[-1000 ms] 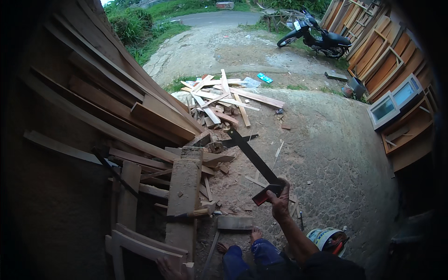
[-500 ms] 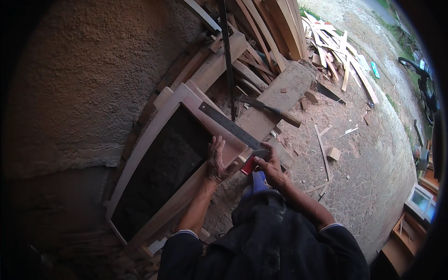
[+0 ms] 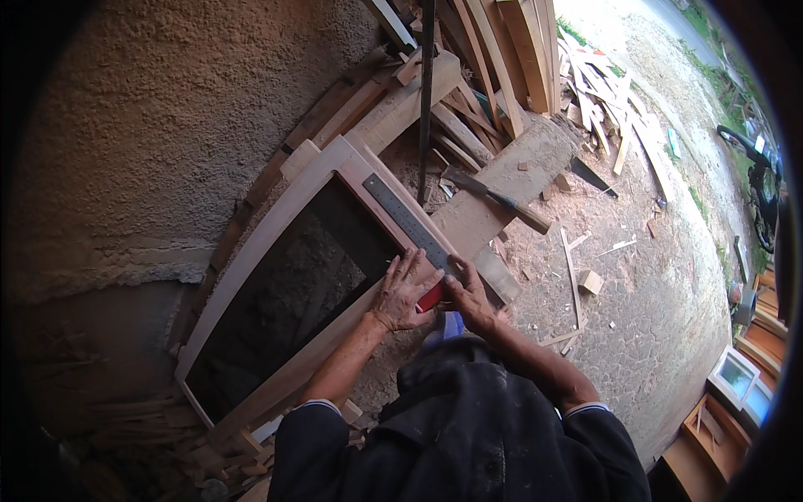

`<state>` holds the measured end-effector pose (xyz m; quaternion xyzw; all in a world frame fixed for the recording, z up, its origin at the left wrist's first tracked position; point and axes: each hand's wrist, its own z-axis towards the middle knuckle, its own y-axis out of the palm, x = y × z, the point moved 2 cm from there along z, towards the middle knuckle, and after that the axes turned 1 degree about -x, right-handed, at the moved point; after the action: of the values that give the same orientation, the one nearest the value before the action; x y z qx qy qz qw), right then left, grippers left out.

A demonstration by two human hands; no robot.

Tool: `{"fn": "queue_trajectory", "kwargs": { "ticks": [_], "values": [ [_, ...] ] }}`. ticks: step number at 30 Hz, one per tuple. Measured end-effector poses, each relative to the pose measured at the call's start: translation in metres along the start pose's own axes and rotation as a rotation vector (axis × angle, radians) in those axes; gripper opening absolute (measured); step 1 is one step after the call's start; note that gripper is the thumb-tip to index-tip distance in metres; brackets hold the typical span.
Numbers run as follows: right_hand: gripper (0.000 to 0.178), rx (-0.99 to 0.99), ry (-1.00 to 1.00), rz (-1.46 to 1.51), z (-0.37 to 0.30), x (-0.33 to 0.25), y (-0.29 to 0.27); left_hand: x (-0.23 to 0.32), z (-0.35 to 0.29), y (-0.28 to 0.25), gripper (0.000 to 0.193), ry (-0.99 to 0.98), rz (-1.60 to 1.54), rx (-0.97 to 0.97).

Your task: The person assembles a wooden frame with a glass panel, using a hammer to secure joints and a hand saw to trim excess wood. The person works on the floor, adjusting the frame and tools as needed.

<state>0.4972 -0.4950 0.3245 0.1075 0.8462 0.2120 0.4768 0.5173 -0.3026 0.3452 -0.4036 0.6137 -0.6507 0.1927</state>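
Note:
A wooden frame with a dark panel or opening lies tilted along the wall side. Flat on its short right-hand rail rests the steel blade of a try square, whose red stock sits at the near corner between my hands. My left hand lies over that corner with fingers stretched out, its edge against the red stock. At the stock and the near end of the blade, my right hand has its fingers curled round the square. Part of the stock is hidden by both hands.
A chisel-like tool with a wooden handle lies on a thick plank. Beyond are a saw blade, leaning boards and a heap of offcuts. A rough wall rises at left; a small wood block sits on the ground.
The square has swung and slid squarely onto the rail, its red stock now at the frame's edge. My left hand has moved towards the stock, and my right hand has come closer to it.

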Motion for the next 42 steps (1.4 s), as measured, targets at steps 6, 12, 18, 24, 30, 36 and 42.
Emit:
{"fn": "queue_trajectory", "kwargs": {
  "ticks": [6, 12, 18, 24, 30, 36, 42],
  "values": [
    [0.051, -0.016, -0.001, 0.046, 0.005, 0.011, -0.004, 0.004, 0.004, -0.001, 0.091, -0.058, -0.076, 0.008],
    [0.052, -0.016, -0.050, 0.093, 0.006, 0.013, -0.005, 0.004, 0.006, -0.002, 0.088, -0.088, -0.048, -0.023],
    [0.048, 0.017, -0.005, -0.007, 0.010, 0.006, -0.011, 0.006, 0.006, -0.004, 0.086, -0.107, -0.093, 0.003],
    [0.044, -0.029, -0.031, -0.008, 0.018, 0.010, -0.020, 0.008, 0.009, -0.008, 0.081, -0.136, -0.143, -0.005],
    [0.040, -0.029, -0.047, -0.031, 0.019, 0.012, -0.021, 0.007, 0.010, -0.005, 0.081, -0.139, -0.128, -0.010],
    [0.039, -0.036, -0.057, -0.034, 0.019, 0.009, -0.020, 0.006, 0.007, -0.002, 0.089, -0.105, -0.054, -0.015],
    [0.041, -0.034, -0.052, -0.054, 0.017, 0.008, -0.016, 0.006, 0.004, -0.002, 0.086, -0.118, -0.068, -0.020]
  ]
}}
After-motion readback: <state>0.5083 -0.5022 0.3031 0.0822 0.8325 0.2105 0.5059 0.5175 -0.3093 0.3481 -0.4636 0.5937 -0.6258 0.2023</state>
